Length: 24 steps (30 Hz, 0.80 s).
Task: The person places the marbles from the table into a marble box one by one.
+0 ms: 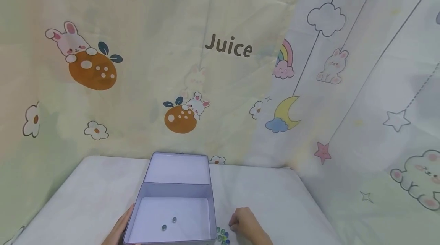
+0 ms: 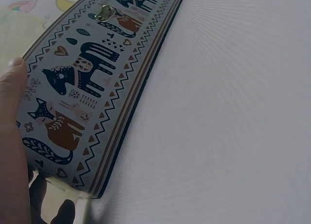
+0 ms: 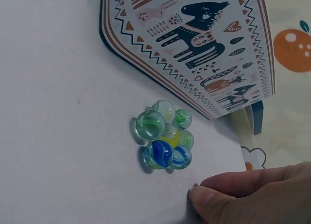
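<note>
An open lidded tin box point(image 1: 172, 184) stands in front of me, its lid tipped back, with two glass marbles point(image 1: 174, 220) on its floor. My left hand point(image 1: 120, 224) grips the box's left side; the left wrist view shows the thumb point(image 2: 17, 71) along the edge of the patterned wall point(image 2: 82, 88) and the other fingers lower down. Just right of the box, several clear, green and blue marbles point(image 3: 158, 153) lie bunched on the table. Beside them is my right hand point(image 1: 245, 224), curled, thumb and forefinger point(image 3: 238, 182) together, no marble showing between them.
The white-covered table point(image 1: 275, 199) reaches back to a fabric backdrop point(image 1: 233, 96) printed with rabbits, oranges and the word Juice. A second printed sheet point(image 1: 371, 122) hangs along the right side. The upright lid point(image 1: 177, 168) stands behind the box near the backdrop.
</note>
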{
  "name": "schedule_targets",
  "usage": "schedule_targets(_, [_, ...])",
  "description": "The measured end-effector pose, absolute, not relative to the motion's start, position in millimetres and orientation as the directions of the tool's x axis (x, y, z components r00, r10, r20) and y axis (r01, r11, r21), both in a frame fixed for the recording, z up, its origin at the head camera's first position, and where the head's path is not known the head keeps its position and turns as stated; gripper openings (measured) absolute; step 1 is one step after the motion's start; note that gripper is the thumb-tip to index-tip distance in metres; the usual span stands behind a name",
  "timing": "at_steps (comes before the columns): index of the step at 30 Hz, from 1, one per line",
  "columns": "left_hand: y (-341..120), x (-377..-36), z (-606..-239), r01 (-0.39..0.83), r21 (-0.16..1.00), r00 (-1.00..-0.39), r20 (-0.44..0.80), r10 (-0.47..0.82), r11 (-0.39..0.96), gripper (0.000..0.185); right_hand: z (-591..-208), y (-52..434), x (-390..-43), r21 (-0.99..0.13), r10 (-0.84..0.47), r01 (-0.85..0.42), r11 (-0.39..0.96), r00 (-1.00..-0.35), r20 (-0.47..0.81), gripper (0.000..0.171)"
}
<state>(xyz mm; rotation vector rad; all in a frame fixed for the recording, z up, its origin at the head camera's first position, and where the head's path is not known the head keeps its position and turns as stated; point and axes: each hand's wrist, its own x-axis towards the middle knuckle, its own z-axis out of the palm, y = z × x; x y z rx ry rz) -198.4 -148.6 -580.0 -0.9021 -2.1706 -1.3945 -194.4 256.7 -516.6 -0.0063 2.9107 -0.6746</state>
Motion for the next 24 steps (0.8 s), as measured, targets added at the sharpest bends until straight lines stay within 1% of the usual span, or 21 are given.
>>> schedule_targets(2, [-149,-197,-581,0.704,0.644,-0.711,0.639,0.295,0.301,0.11,-516,256,-194,-0.444,-0.017,0.06,0.894,-0.986,-0.168,0.012])
schedule_targets(4, [-148,-196,-581,0.697,0.63,-0.715,0.642,0.276,0.342,0.111,-517,258,-192,-0.464,-0.018,0.059,0.884,-0.987,-0.16,0.012])
schedule_targets(6, [-148,-195,-581,0.69,0.617,-0.718,0.646,0.257,0.378,0.113,-520,261,-190,-0.483,-0.039,0.027,0.875,-0.991,-0.126,0.011])
schedule_targets(10, [-147,-194,-580,0.693,0.6,-0.713,0.655,0.252,0.399,0.113,-528,268,-185,-0.531,-0.081,-0.033,0.847,-0.994,-0.067,0.011])
schedule_targets(12, [-146,-195,-579,0.694,0.606,-0.713,0.651,0.259,0.388,0.112,-532,272,-184,-0.566,-0.085,-0.04,0.823,-0.995,-0.053,0.011])
schedule_targets(14, [-145,-196,-580,0.702,0.62,-0.711,0.646,0.28,0.351,0.11,-535,276,-183,-0.621,-0.064,-0.002,0.784,-0.995,-0.077,0.011])
schedule_targets(17, [-146,-199,-584,0.732,0.639,-0.678,0.652,0.339,0.237,0.102,-541,281,-180,-0.678,-0.021,0.061,0.733,-0.993,-0.112,0.013])
schedule_targets(20, [-149,-201,-588,0.766,0.624,-0.629,0.676,0.383,0.156,0.09,-544,284,-180,-0.694,0.017,0.121,0.71,-0.988,-0.154,0.013])
schedule_targets(24, [-152,-206,-587,0.807,0.571,-0.58,0.718,0.384,0.151,0.084,-544,285,-186,-0.697,0.049,0.175,0.696,-0.979,-0.197,0.013])
